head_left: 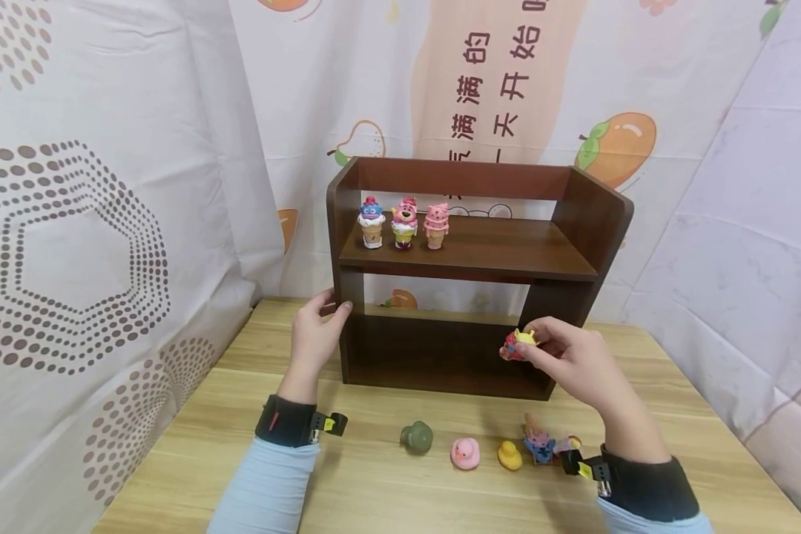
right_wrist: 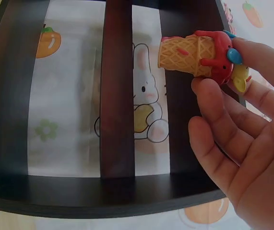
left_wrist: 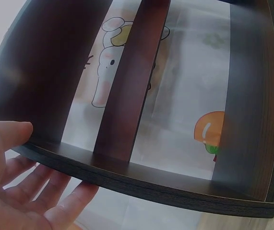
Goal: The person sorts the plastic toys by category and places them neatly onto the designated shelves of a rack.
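Observation:
A dark brown wooden shelf (head_left: 470, 268) with two levels stands on the table. My left hand (head_left: 316, 334) grips its left side panel; in the left wrist view the thumb lies on the inner side and the fingers (left_wrist: 72, 203) lie outside. In front of the lower level, my right hand (head_left: 567, 356) pinches an ice-cream-cone figurine (right_wrist: 187, 53) by its red and yellow top, its waffle cone pointing away from the palm. Three similar figurines stand at the left of the upper level: a blue-headed one (head_left: 371, 222), a pink-and-yellow one (head_left: 404, 222) and a pink one (head_left: 436, 226).
On the table (head_left: 374, 497) before the shelf lie a green toy (head_left: 417, 437), a pink duck (head_left: 466, 453), a yellow duck (head_left: 509, 455) and a pink-and-blue figurine (head_left: 538, 445) beside another small toy, partly covered by the right wrist camera. A printed curtain (head_left: 307, 96) hangs behind.

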